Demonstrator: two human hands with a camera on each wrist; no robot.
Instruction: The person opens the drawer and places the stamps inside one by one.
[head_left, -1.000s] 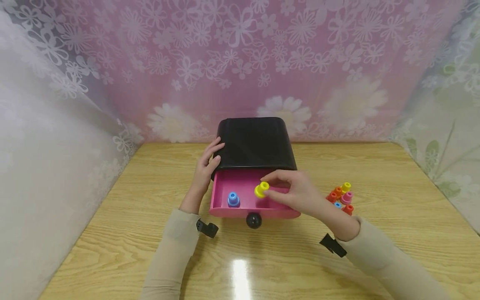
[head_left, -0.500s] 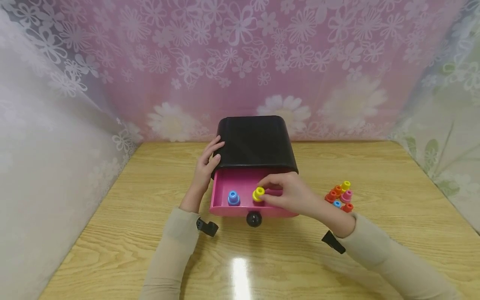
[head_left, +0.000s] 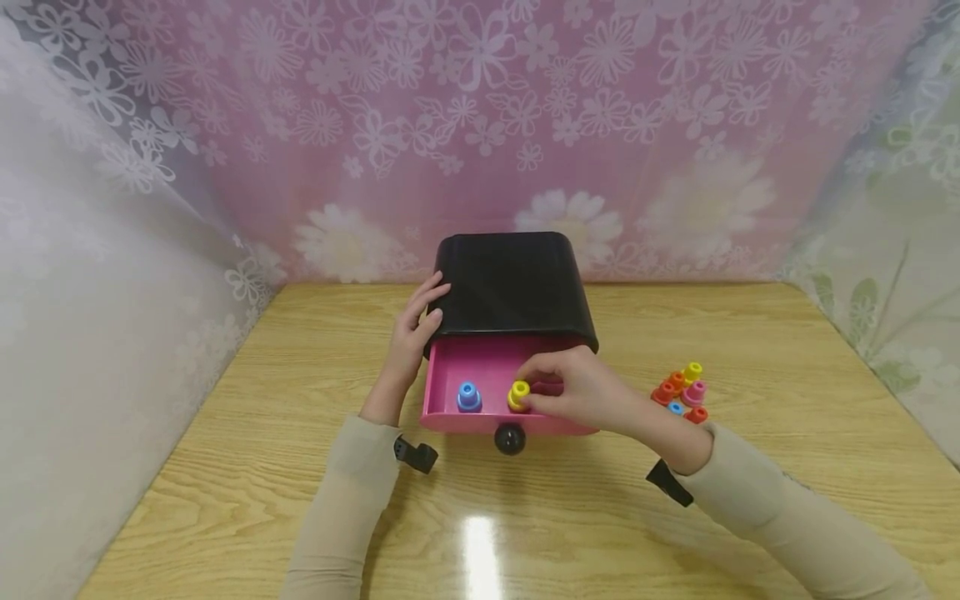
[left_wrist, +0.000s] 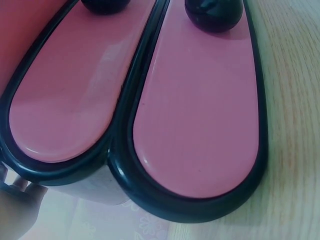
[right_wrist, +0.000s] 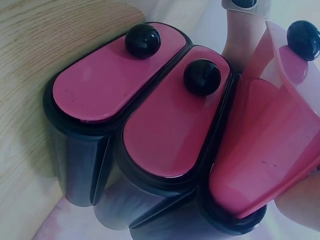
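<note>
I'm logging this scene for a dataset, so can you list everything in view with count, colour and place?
Drawer cabinet: one, black, middle of the table.
Open drawer: one, pink with black knob, pulled out at the top.
Closed drawers: two, pink fronts with black knobs, below it.
Blue peg: one, in the drawer, left.
Yellow peg: one, in the drawer.
Loose pegs: several, yellow, orange, pink, blue, right on the table.
Table: one, light wood.
Left hand: rests on the cabinet's side.
Right hand: fingers pinch the yellow peg.

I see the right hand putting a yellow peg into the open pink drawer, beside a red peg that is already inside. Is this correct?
One detail is wrong: the peg already inside is blue, not red. The head view shows it. The right hand does hold the yellow peg in the open pink drawer; red pegs lie on the table outside.
</note>
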